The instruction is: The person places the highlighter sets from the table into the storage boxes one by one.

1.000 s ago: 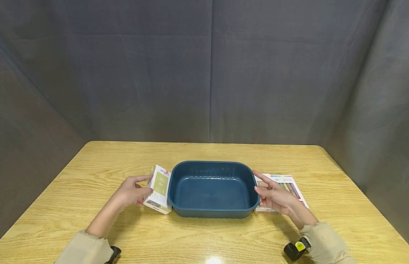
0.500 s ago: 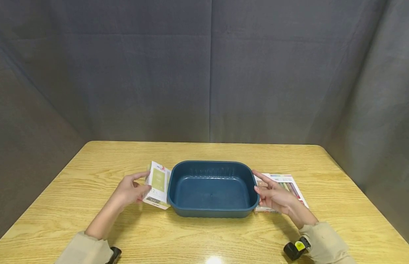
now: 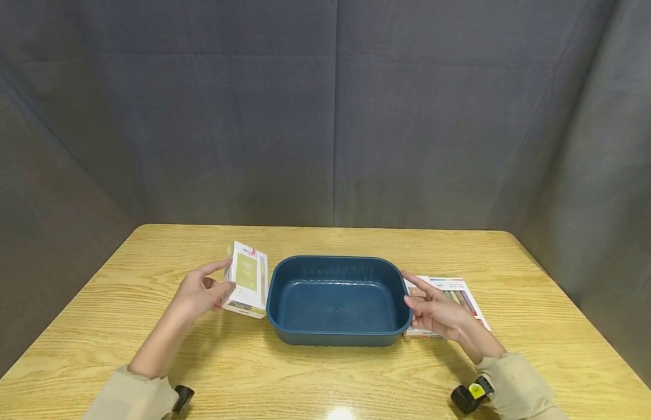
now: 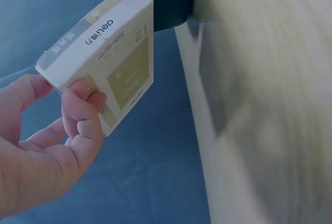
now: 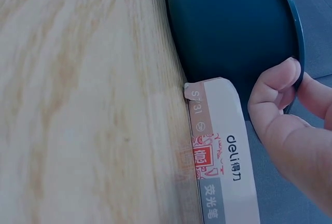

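Observation:
My left hand (image 3: 195, 294) grips a white and green highlighter box (image 3: 245, 280) by its left edge, thumb and fingers on either side. In the left wrist view the box (image 4: 111, 53) is tilted, its printed side facing the camera and the fingers curled at one end. The box stands close beside the left wall of a dark blue plastic basin (image 3: 336, 339). My right hand (image 3: 441, 312) pinches the basin's right rim; the right wrist view shows thumb and fingers on the rim (image 5: 300, 32). Nothing lies inside the basin.
A second white highlighter box (image 3: 457, 284) with coloured pens showing lies on the wooden table (image 3: 325, 373), right of the basin and partly under my right hand. Dark grey curtains (image 3: 325, 146) hang behind and at both sides.
My left hand has lifted the highlighter box up and moved it back and slightly left, away from the basin wall. The right hand and basin have stayed nearly still.

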Demonstrator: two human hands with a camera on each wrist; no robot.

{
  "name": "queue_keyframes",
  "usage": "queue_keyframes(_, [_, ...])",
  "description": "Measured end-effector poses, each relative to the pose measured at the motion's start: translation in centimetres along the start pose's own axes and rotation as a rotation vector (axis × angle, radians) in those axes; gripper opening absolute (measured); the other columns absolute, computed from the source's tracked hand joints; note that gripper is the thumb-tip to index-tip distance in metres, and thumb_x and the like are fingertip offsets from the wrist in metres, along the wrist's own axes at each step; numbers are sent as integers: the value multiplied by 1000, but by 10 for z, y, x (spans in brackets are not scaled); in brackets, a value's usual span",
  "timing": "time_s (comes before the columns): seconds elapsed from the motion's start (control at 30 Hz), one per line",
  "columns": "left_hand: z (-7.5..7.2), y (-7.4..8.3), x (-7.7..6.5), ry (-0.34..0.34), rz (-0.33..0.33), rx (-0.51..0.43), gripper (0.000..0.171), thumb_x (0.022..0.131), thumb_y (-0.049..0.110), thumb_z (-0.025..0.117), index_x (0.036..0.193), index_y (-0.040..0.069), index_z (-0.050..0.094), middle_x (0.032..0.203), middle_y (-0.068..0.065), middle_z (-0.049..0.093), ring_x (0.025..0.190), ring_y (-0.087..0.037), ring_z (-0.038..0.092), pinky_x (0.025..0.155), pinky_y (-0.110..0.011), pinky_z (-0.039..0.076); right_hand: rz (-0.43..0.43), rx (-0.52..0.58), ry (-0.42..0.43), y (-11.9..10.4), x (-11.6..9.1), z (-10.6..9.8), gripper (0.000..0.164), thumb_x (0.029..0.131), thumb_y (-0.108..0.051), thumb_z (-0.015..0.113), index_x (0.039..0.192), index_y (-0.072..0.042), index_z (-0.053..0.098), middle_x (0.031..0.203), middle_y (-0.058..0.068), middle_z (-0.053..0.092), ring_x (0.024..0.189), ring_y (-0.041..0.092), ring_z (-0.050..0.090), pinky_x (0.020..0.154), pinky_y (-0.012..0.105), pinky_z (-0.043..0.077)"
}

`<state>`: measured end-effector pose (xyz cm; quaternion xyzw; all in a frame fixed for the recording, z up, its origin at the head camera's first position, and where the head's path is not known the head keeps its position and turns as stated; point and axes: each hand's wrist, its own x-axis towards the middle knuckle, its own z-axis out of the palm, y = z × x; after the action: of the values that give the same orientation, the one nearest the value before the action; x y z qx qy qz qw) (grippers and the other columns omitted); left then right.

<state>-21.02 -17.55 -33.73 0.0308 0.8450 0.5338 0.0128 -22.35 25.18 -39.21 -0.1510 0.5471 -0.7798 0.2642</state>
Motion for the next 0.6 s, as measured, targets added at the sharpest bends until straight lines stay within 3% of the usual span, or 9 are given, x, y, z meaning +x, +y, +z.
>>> queue_keyframes(0.6, [-7, 15, -4, 41, 58, 62, 51, 86, 6, 56, 134, 0, 39, 62, -6, 47, 52, -12, 44, 49, -25, 42, 2, -11, -11, -1, 1, 0, 66, 95, 1, 35, 142, -7, -11, 79, 0, 56, 65, 11, 56, 61, 22, 47])
